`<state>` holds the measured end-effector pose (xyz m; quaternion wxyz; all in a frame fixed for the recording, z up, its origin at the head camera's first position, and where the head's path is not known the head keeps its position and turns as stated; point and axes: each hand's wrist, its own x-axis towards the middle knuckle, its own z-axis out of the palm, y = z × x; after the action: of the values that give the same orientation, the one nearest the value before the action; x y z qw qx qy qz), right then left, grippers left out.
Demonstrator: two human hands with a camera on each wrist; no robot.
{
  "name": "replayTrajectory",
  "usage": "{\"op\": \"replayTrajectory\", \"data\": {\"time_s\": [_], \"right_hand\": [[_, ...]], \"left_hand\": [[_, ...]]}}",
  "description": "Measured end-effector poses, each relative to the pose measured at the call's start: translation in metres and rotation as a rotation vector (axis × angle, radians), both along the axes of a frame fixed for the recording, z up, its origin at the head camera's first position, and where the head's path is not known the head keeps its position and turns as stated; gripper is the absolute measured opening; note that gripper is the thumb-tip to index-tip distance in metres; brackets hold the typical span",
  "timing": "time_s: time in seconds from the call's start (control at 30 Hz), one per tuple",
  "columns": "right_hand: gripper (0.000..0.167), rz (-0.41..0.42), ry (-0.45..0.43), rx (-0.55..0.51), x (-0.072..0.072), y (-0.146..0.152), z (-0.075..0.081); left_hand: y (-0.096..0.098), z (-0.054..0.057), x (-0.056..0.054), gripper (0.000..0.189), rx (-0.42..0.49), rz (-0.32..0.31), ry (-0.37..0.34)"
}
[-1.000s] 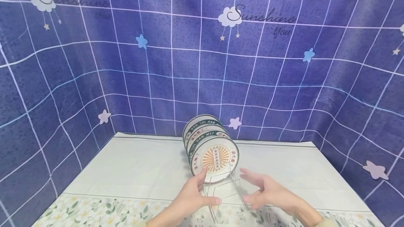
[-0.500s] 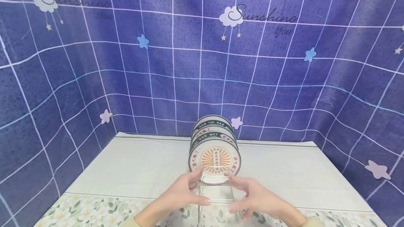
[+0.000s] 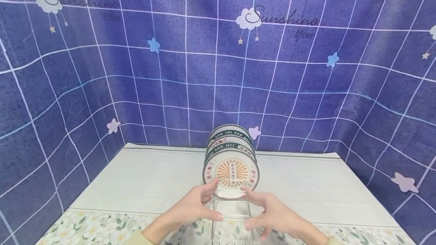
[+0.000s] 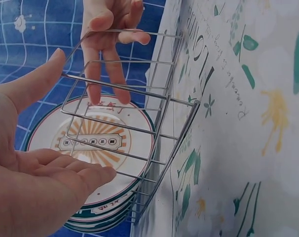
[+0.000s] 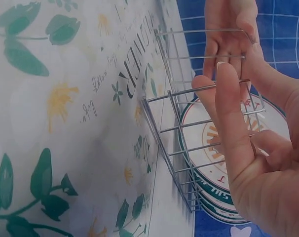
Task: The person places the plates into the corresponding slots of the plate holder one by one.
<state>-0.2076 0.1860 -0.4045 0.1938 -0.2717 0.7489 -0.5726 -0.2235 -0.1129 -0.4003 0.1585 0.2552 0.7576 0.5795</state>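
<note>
A silver wire dish rack (image 4: pixel 125 88) stands on the table, with several round plates (image 3: pixel 218 163) on edge at its far end. The front plate faces me and bears an orange sunburst with red lettering; dark green rims show behind it. My left hand (image 3: pixel 192 205) lies along the rack's left side, thumb apart from the extended fingers, which are right at the wires. Opposite it, my right hand (image 3: pixel 274 209) has its fingertips at the right-side wires. In the right wrist view its index finger (image 5: pixel 228 108) points up across the rack.
A white cloth (image 3: pixel 306 184) covers the back of the table, and a floral cloth (image 3: pixel 92 226) with lettering covers the front. A blue gridded curtain (image 3: pixel 190 67) with clouds and stars encloses the back and both sides.
A second ago the rack and plates stood at an angle; both have turned to face straight on. The right hand has moved left to the rack's side. Over the last half second hardly anything moves.
</note>
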Motion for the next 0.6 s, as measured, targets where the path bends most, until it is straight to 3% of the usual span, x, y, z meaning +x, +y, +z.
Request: {"op": "replayTrajectory", "data": {"time_s": [0.33,0.6], "right_hand": [[0.099,-0.042,-0.009,-0.001,-0.0017,-0.0017,-0.0042],[0.099,-0.029,-0.020,-0.033,0.0008,-0.0021,-0.0037]], "left_hand": [[-0.0014,-0.0023,-0.0008,0.104,-0.014,0.001,0.021],[-0.0016,0.0003,0.0001,0.105,-0.015,-0.009,0.036]]}}
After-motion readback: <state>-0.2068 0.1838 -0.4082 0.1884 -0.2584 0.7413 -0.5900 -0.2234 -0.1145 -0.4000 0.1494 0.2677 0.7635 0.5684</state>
